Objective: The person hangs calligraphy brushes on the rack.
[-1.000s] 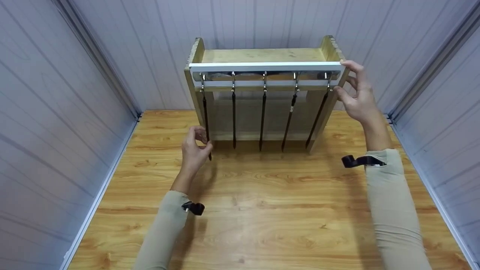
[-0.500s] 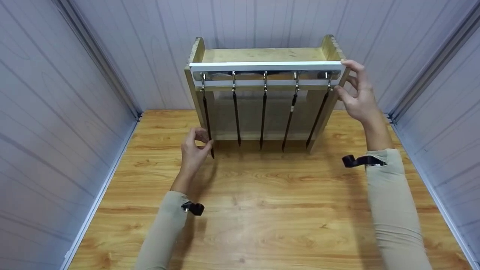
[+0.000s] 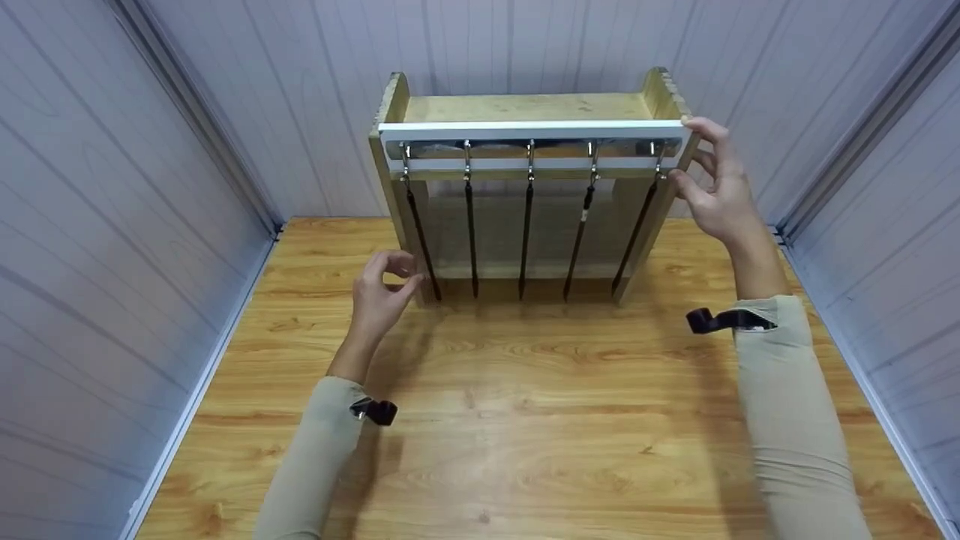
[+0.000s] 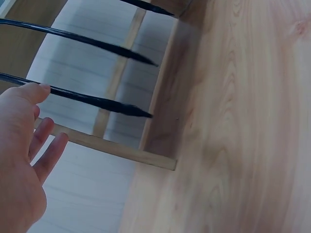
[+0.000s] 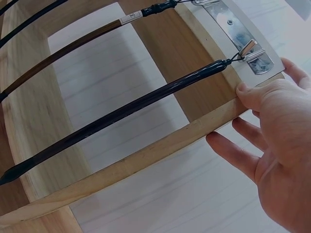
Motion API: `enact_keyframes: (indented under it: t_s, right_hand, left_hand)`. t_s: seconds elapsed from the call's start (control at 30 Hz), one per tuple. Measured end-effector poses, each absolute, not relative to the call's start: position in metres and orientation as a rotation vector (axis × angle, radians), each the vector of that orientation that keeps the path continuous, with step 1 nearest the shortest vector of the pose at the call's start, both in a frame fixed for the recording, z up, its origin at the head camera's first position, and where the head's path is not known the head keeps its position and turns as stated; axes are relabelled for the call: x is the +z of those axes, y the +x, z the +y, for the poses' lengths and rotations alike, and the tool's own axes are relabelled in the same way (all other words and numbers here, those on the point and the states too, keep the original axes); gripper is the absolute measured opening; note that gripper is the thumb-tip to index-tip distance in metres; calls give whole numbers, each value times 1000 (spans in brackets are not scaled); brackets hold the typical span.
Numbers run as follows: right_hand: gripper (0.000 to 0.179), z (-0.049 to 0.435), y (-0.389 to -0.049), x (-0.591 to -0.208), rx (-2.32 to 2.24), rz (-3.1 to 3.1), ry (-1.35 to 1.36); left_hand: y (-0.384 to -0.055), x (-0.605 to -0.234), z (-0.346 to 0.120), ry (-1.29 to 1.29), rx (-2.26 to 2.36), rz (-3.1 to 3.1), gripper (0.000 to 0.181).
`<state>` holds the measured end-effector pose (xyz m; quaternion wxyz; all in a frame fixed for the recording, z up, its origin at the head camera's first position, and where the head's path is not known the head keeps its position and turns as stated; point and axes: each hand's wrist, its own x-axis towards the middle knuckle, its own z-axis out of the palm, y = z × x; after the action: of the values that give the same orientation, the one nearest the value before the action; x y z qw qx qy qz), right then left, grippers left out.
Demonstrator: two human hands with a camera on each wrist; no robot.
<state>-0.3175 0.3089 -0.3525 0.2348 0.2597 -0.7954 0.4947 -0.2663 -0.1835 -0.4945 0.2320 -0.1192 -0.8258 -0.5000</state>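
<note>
Several dark calligraphy brushes hang tips down from metal hooks on a white rail (image 3: 487, 133) across the front of a wooden rack (image 3: 525, 109). My left hand (image 3: 377, 300) is beside the lower part of the leftmost brush (image 3: 423, 236), thumb and forefinger apart with a gap between them. In the left wrist view a fingertip overlaps that brush's handle. My right hand (image 3: 721, 199) grips the rack's upper right corner, the thumb (image 5: 249, 96) on its front edge by the rail's end. The rightmost brush (image 5: 131, 109) hangs close to that thumb.
The rack stands on a wood-grain floor (image 3: 480, 420) near the pale panelled back wall (image 3: 540, 45). Side walls rise at left (image 3: 112, 225) and right (image 3: 885, 247). One brush handle carries a small white label (image 5: 130, 18).
My left hand has let go of the leftmost brush and drawn slightly left, and the brush's tip has swung right. My right hand stays at the rack's corner.
</note>
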Motion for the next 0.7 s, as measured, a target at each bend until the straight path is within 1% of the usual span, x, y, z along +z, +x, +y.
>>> enact_keyframes:
  t_s: [0.3,0.43,0.57,0.7]
  right_hand:
    - [67,307,-313,-352,1353,-2188,707]
    - [67,307,-310,-353,1363,-2160,694]
    - [66,306,-305,-357,1394,-2161,610]
    - [63,307,-298,-365,1498,-2105,554]
  left_hand:
    - [-273,-463,-196,-359,-1266,-2278,20]
    - [-274,-450,-201,-363,-1259,-2257,21]
    - [-270,-446,-203,-376,-1269,-2242,24]
    - [-265,-450,-204,-378,-1304,-2235,28]
